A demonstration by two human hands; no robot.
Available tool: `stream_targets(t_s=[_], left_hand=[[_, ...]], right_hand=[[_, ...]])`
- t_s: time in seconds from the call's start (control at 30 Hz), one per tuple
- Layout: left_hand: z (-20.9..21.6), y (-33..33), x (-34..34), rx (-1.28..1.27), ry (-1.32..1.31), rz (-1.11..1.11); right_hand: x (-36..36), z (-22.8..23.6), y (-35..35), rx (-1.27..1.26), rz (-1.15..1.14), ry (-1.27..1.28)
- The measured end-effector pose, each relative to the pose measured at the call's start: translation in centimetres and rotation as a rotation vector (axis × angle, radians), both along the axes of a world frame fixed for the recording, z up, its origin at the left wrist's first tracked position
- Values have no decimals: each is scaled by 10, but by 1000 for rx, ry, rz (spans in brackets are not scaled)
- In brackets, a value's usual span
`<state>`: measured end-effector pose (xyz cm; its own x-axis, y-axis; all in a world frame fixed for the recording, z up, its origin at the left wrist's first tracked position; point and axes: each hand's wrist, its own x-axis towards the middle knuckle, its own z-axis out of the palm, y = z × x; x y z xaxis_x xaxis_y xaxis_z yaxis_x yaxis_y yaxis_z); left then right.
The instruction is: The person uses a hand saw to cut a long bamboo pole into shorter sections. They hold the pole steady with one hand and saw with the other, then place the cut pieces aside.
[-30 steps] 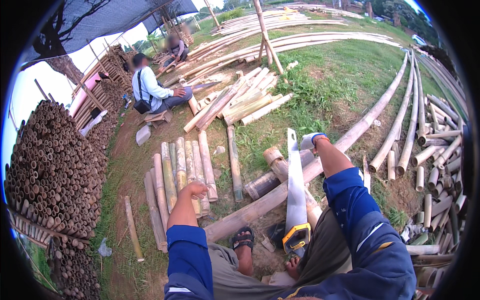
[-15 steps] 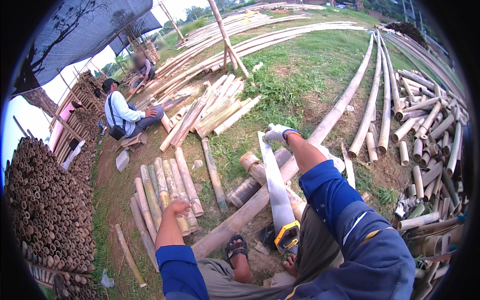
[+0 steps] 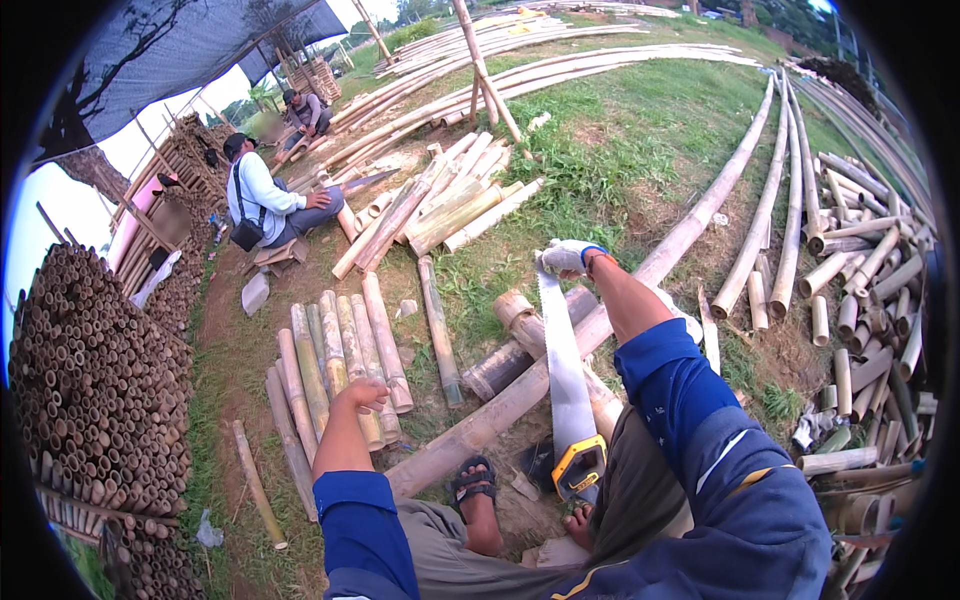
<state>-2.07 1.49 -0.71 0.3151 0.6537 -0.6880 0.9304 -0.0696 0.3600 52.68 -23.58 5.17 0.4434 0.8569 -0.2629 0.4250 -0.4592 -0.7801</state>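
Note:
My right hand (image 3: 570,256), in a white glove, is closed at the tip of a hand saw (image 3: 566,370). The saw's blade stands tilted across the long bamboo pole (image 3: 475,437), and its yellow and black handle is down beside my bare foot. My left hand (image 3: 362,396) is ungloved, with its fingers loosely curled and nothing visible in them. It hovers over a row of cut bamboo pieces (image 3: 343,345) on the ground. More short, thick bamboo lengths (image 3: 500,370) lie under and beside the long pole, partly hidden behind the blade.
A large stack of cut bamboo (image 3: 100,390) rises at the left. A person in a white top (image 3: 268,195) sits beyond the row, near a bamboo heap (image 3: 440,205); another person (image 3: 305,117) is farther back. Loose cut pieces (image 3: 870,290) cover the right, and long poles (image 3: 745,265) stretch away.
My view has turned slightly left, so the scene sits farther right. My left hand has risen a little over the row of bamboo pieces. The right hand stays at the saw's tip.

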Motion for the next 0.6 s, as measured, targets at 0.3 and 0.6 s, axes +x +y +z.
stream_targets(t_s=[0.3,0.6], left_hand=[[-1,-7,-22,-26,-4,76],[-8,1,-4,-36,-22,9]], right_hand=[[-32,12,-14,-264,17,-143],[50,-89,5,-355,148,-488]])
